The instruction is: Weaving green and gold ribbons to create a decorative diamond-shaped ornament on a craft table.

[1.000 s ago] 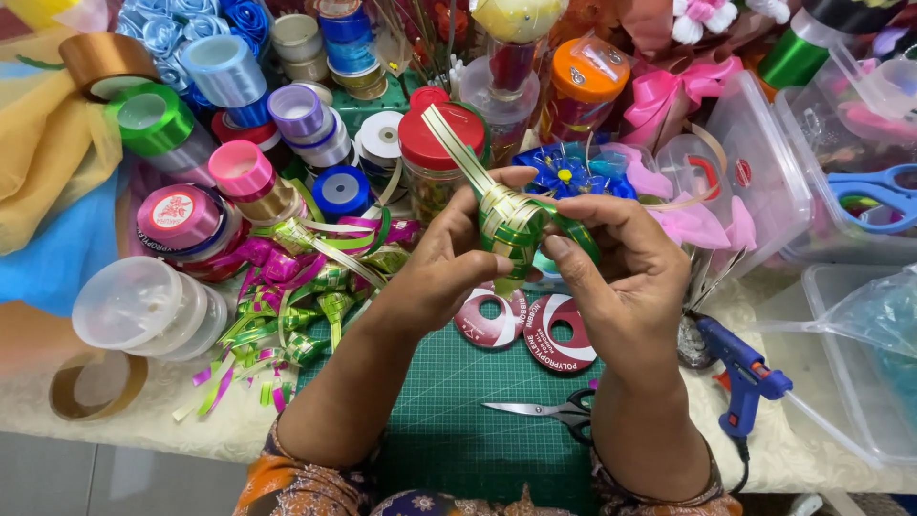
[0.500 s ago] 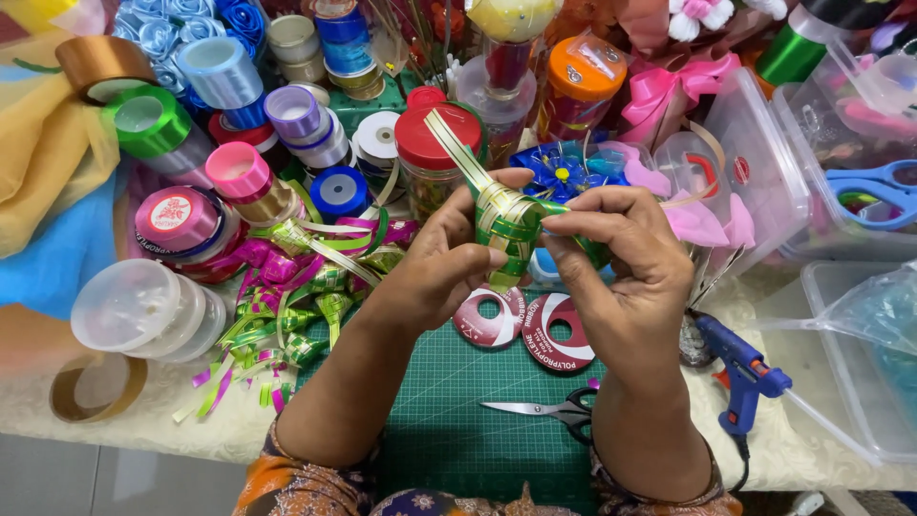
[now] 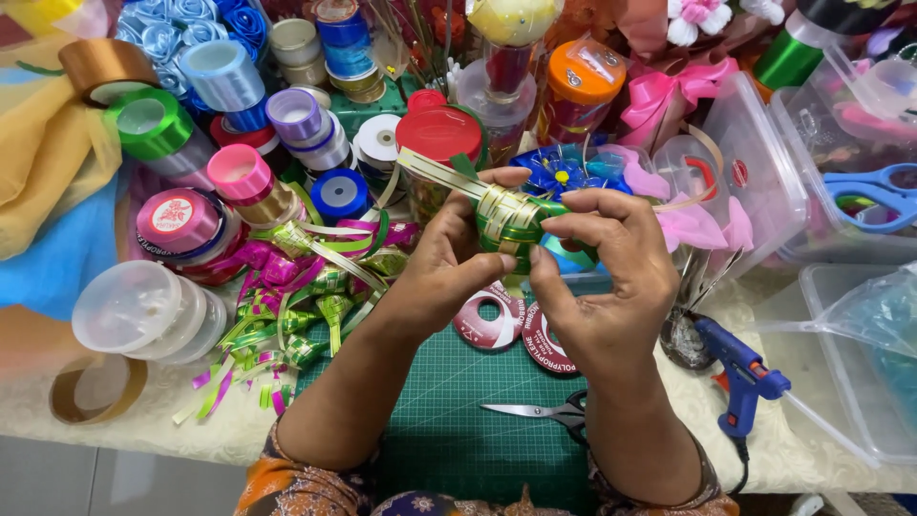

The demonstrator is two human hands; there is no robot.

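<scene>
Scissors [image 3: 544, 411] lay on the green cutting mat [image 3: 449, 420] nearest the person. Above it, the left hand [image 3: 449, 263] and right hand [image 3: 607, 277] together pinched a woven green-and-gold ribbon ball [image 3: 511, 218]. Beyond stood ribbon spools [image 3: 239, 172] and a red-lidded jar [image 3: 439, 134].

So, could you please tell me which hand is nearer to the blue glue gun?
Right. The right hand is up-left of the glue gun; the left hand is farther left.
</scene>
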